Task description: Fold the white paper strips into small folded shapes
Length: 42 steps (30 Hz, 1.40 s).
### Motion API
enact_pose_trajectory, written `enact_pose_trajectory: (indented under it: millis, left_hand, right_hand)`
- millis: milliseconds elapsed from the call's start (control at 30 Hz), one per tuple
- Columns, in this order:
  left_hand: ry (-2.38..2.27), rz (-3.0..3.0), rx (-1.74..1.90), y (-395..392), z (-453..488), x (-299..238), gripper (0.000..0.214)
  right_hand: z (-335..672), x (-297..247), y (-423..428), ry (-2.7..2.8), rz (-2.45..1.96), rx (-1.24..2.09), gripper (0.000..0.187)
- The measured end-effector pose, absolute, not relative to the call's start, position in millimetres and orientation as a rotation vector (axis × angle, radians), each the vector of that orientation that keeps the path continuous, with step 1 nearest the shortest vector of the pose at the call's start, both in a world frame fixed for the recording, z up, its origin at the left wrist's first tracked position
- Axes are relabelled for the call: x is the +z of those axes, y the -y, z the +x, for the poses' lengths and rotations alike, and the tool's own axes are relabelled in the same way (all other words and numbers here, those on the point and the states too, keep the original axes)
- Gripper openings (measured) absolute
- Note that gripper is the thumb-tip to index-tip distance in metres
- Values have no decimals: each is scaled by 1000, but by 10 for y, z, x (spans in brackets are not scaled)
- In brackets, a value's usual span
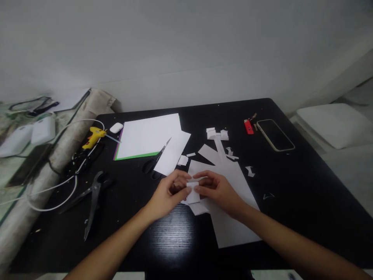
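Observation:
Between the thumbs and fingers of both hands is a small folded piece of white paper [193, 196]. My left hand [171, 191] pinches its left upper side, and my right hand [217, 190] pinches the right upper side. Under the right hand lies a large white sheet [233, 217] on the black table. A paper strip [173, 152] rests beyond my left hand, partly over dark scissors [150, 166]. Farther off sits a folded paper construction [218, 136] with a long stem, with small scraps [250, 171] around it.
Left on the table [279, 249] are large shears [94, 190], a yellow glue gun [94, 137], a white cable [76, 186] and an earbud-type case [116, 127]. A sheet stack [145, 134] lies at the back. At right are a red lighter [248, 126] and a phone [275, 135].

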<state>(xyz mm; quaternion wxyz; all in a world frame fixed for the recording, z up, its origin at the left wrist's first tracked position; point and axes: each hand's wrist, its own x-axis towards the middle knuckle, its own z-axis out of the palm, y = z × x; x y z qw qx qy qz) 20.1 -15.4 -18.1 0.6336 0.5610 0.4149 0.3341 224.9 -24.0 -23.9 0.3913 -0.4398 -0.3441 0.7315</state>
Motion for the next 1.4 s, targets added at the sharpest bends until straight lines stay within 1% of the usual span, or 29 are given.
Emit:
enact_pose_trajectory:
  millis: [67,267,433,567,867,1000,1200,1400]
  left_hand:
    - [-987,1292,773,157,229,-201,26]
    - [-1033,1306,756,132,243,-221,18]
    - [-1057,1374,741,133,227,-190,21]
    - [-981,1382,734,113,225,-150,25]
    - [-869,1225,656,66,214,-174,33]
    - [-864,1174,615,78,220,-152,32]
    - [-802,998,612,128,227,-142,25]
    - [-695,839,626,150,236,-191,22]
  right_hand:
    - [2246,-238,244,900,-1136,1829,32]
    - [2251,-189,233,894,-1163,1787,25]
    - [2243,-175,231,924,-1186,1795,24]
    - [2244,-197,235,913,-1188,1791,24]
    - [2248,-182,240,932,-1123,1846,25]
    - [2249,-162,240,1008,-1117,1801,24]
    - [2235,-118,236,1037,-966,1793,23]
    - [2236,-166,252,1055,-904,1784,18]
